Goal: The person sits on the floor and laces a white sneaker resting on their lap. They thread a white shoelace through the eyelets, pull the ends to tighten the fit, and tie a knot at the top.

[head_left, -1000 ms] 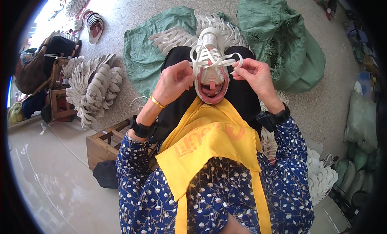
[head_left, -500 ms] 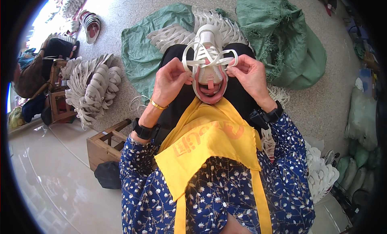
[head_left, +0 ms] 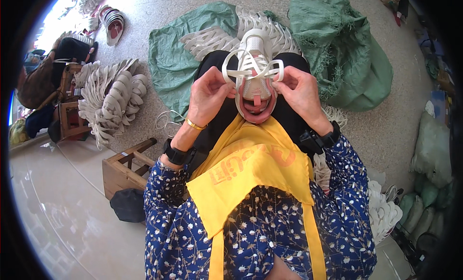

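A white sneaker (head_left: 253, 89) with a pink lining rests between my knees, its toe pointing away from me and its opening toward my lap. White shoelaces (head_left: 251, 64) cross over its tongue and arch out in a loop at either side. My left hand (head_left: 208, 93) pinches the lace at the shoe's left edge. At the opposite edge, my right hand (head_left: 300, 91) has the other lace between thumb and fingers. The lace tips are hidden by my fingers. A yellow apron (head_left: 251, 169) covers my lap just below the shoe.
Beyond my knees lie a green woven sack (head_left: 166, 53) with stacked white shoe pieces (head_left: 212, 41) and a bulky green sack (head_left: 347, 63). Left are more stacked white pieces (head_left: 113, 97) and a wooden stool (head_left: 123, 171). White pieces (head_left: 382, 210) also lie at right.
Both hands have drawn slightly inward against the shoe's sides, still pinching the laces. The view has shifted a little, so the shoe appears further right.
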Available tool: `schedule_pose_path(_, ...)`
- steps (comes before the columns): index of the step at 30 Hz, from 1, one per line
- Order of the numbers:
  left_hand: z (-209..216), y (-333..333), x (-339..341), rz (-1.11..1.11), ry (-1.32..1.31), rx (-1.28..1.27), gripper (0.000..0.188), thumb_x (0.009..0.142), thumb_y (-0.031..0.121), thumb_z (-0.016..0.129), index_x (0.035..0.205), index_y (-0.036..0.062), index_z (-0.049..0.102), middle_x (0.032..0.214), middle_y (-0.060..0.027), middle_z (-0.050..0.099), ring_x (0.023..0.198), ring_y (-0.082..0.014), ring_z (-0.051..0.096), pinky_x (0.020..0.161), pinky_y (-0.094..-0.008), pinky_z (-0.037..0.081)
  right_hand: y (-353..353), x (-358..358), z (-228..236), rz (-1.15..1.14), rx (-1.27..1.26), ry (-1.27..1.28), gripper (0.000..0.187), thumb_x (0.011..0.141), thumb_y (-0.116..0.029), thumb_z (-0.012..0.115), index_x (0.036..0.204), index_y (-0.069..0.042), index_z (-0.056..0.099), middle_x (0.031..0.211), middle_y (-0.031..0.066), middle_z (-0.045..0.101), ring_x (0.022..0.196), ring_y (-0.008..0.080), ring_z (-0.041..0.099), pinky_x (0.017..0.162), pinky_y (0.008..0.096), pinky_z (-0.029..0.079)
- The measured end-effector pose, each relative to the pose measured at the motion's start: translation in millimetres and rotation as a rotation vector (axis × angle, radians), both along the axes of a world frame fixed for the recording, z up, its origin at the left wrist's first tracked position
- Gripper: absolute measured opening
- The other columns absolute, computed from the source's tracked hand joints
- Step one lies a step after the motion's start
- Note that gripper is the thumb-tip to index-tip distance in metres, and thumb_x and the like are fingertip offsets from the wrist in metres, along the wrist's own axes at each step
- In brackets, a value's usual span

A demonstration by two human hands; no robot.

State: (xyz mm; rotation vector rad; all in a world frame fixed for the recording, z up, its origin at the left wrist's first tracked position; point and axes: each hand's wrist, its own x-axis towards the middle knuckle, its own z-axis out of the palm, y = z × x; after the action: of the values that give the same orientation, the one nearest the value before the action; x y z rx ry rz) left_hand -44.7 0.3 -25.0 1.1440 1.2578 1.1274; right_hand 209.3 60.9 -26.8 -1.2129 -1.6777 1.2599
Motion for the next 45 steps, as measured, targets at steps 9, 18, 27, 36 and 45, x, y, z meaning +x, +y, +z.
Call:
schedule_pose_path(9,2.2,6.4,7.2,0.052,0.035,-0.003,0.009,0.095,-0.002,0.065,0.094,0.0000,0.057,0.096,-0.0067,0.069,0.090,-0.0122,0.070,0.082,-0.0267,0.059,-6.3,5.4,0.2,-0.013,-0.057,0.028,0.008,0.091,-0.003,0.073,0.095,0.001,0.067,0.082,0.0045,0.074,0.075,0.0057,0.068,0.066,0.0234,0.055)
schedule_pose_path(18,3.0,2.2,13.8,0.112,0.241,0.035,0.011,0.090,-0.006,0.067,0.088,-0.0003,0.058,0.089,-0.0053,0.070,0.079,-0.0096,0.069,0.070,-0.0243,0.058,-7.5,5.8,0.4,-0.012,-0.035,0.009,0.008,0.091,-0.003,0.072,0.094,0.001,0.066,0.080,0.0020,0.072,0.073,0.0038,0.066,0.065,0.0224,0.054)
schedule_pose_path(27,11.7,6.3,35.4,0.161,0.606,0.406,0.015,0.076,-0.007,0.067,0.080,-0.0007,0.054,0.073,-0.0138,0.056,0.063,-0.0286,0.061,0.057,-0.0360,0.049,-6.3,9.2,-5.2,-0.025,0.006,-0.021,0.008,0.090,-0.003,0.073,0.094,0.000,0.066,0.078,0.0019,0.071,0.071,0.0038,0.065,0.063,0.0234,0.052)
schedule_pose_path(36,7.6,3.1,42.0,0.125,0.590,0.404,0.018,0.077,-0.002,0.065,0.086,0.0025,0.050,0.081,-0.0163,0.055,0.075,-0.0402,0.059,0.063,-0.0455,0.047,-11.0,7.9,4.0,0.008,-0.059,0.057,0.007,0.093,0.003,0.067,0.100,0.003,0.065,0.088,-0.0004,0.070,0.081,0.0037,0.064,0.070,0.0210,0.051)
schedule_pose_path(45,-6.2,2.4,30.7,0.177,0.552,0.385,0.019,0.083,0.000,0.065,0.090,0.0009,0.048,0.078,-0.0177,0.055,0.073,-0.0413,0.057,0.064,-0.0457,0.046,-4.6,12.1,-0.6,0.035,-0.072,0.014,0.004,0.097,-0.001,0.065,0.094,0.001,0.063,0.083,0.0004,0.067,0.073,0.0060,0.064,0.067,0.0237,0.055)
